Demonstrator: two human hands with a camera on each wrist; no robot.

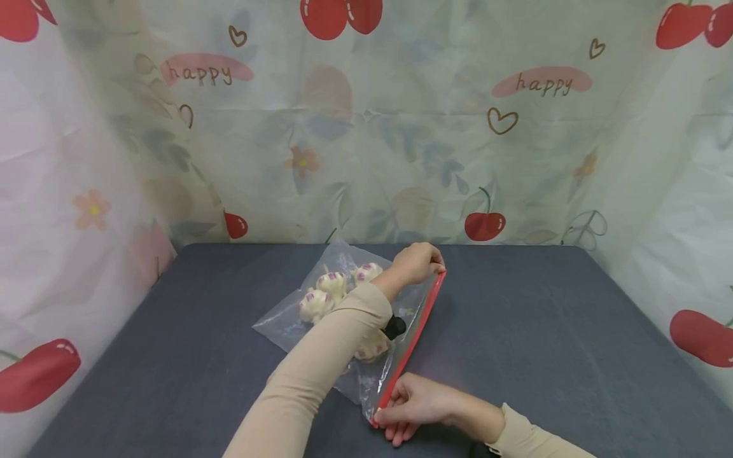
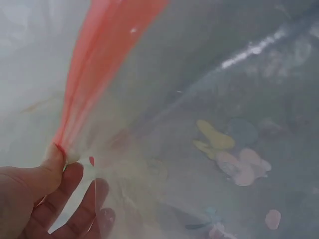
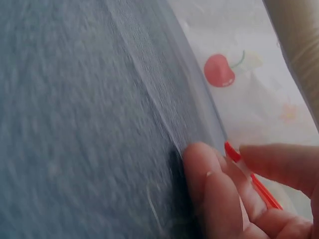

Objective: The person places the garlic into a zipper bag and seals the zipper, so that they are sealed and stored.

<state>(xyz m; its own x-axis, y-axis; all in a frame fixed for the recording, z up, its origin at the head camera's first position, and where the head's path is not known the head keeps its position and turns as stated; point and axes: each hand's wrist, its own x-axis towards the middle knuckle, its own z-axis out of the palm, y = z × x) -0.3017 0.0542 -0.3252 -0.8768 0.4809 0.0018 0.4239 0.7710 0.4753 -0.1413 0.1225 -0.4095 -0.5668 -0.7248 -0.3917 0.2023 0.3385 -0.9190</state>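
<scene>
A clear zip bag (image 1: 340, 256) with a red zip strip (image 1: 422, 321) lies on the dark table, its strip running slantwise on the right. Inside are several garlic bulbs (image 1: 316, 305), white with purple patches, some partly hidden behind the left forearm. My left hand (image 1: 419, 262) reaches across the bag and pinches the far end of the strip; the left wrist view shows thumb and fingers on the red band (image 2: 107, 55). At the near corner, my right hand (image 1: 420, 401) pinches the strip's other end between thumb and fingers, close over the table.
The dark grey table (image 1: 532, 331) extends on both sides of the bag. A printed cloth (image 1: 366, 146) with cherries and hearts hangs behind it and along both sides. The left forearm (image 1: 321, 356) crosses over the bag, with a black wrist device (image 1: 395, 327) at its cuff.
</scene>
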